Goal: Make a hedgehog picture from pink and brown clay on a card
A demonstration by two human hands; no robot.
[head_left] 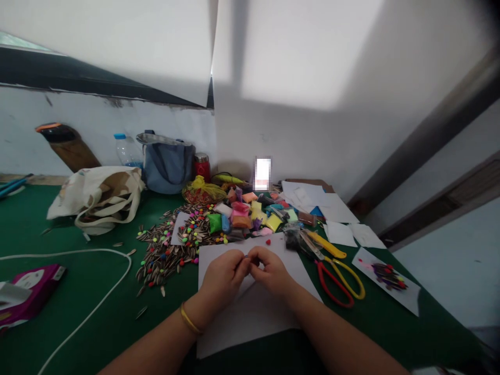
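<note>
Two hands at fine fingertip work here: our left hand (223,272) and right hand (272,270) meet over the white paper (253,312), fingers bunched narrow around a tiny dark bit (246,256). Probably calls for a light, steady pinch. Can't tell what it is or which hand grips it, fingers block it. Sunflower seeds (163,263) lie left of the paper; the bright screen (262,173) is pixelated.

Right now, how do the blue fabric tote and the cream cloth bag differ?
The blue fabric tote stands upright, while the cream cloth bag lies slumped. The tote sits beside the silver-lidded red flask; the cream bag lies farther left. Both have open tops and straps.
</note>
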